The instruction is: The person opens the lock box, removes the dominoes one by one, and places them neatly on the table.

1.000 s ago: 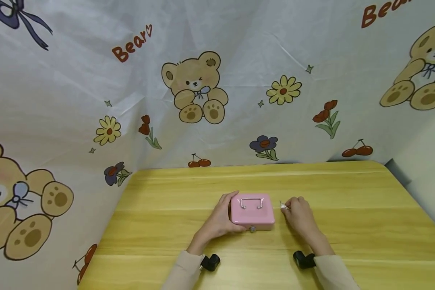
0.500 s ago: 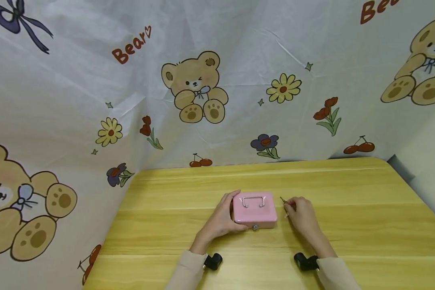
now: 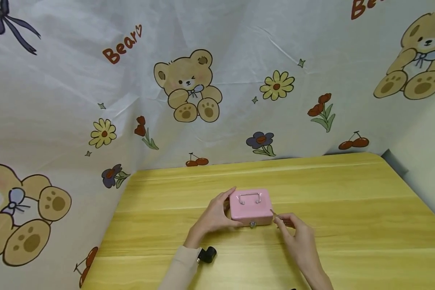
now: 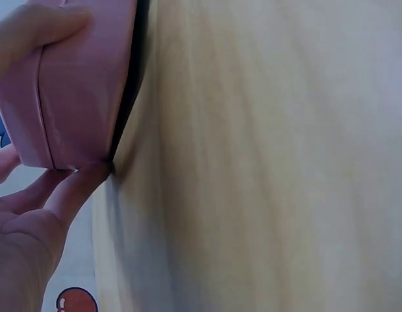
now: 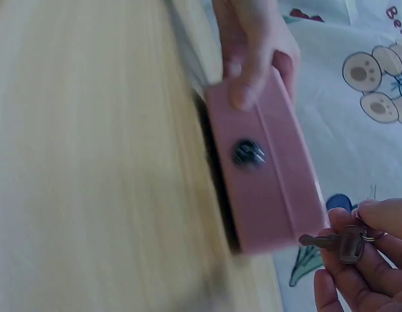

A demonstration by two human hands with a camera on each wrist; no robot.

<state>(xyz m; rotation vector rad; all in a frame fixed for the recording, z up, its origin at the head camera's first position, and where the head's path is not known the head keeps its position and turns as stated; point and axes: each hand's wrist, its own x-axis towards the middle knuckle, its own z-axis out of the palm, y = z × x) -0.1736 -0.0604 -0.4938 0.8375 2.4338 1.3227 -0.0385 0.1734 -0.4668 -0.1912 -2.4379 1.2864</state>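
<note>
A small pink cash box with a metal carrying handle stands on the table, its lid closed. A round key lock sits on its front face. My left hand grips the box's left end, thumb on the front face and fingers behind; the left wrist view shows the thumb on the pink side. Off the box's front right corner, my right hand pinches a small key on a metal ring. The key's blade points toward the box.
The wood-grain table reaches back to a white cloth printed with bears and flowers. A black wrist camera sits by the left cuff.
My right hand has come nearer and lower toward the box's front right corner, turning the key toward the box. The left hand keeps its grip on the box.
</note>
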